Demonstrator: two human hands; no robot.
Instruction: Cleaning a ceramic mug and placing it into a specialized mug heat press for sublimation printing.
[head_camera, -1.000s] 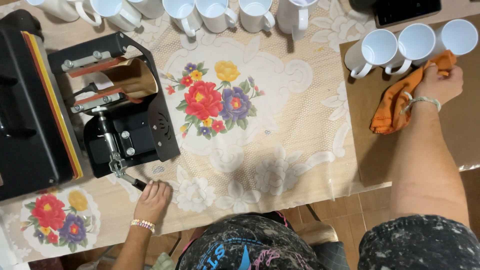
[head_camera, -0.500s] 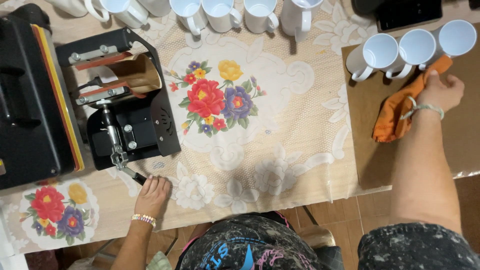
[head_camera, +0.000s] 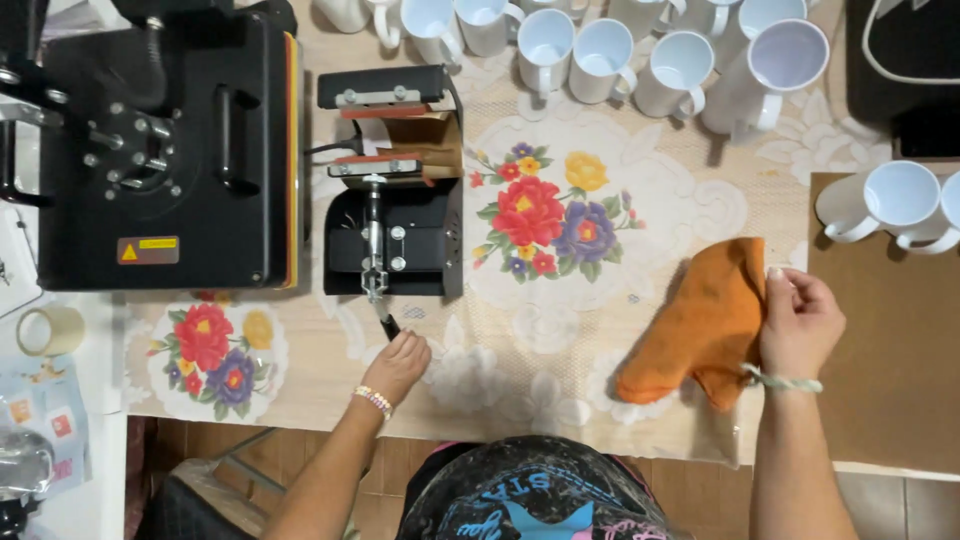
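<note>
The orange oven mitt (head_camera: 700, 325) is lying flat on the bench (head_camera: 300, 370), just right of the flowered patch of the lace cloth (head_camera: 560, 215). The right hand (head_camera: 798, 322) is pinching the mitt's right edge between thumb and fingers, a cord looped at the wrist. The left hand (head_camera: 398, 362) is closing around the black handle tip (head_camera: 388, 325) of the small mug press (head_camera: 392, 190); the fingers are curling under, so how tightly they are gripping is hard to make out. A brown wrap is sitting in the press's clamp, and whatever is inside it is hidden. Beside it the large black heat press (head_camera: 170, 150) is running off the left edge. White mugs (head_camera: 600, 55) are standing along the far side, those whose insides show looking empty, several cut off by the top edge; two more (head_camera: 895, 200) are resting on the brown board (head_camera: 890, 350) at right. A tape roll (head_camera: 50, 330) is lying at far left.
</note>
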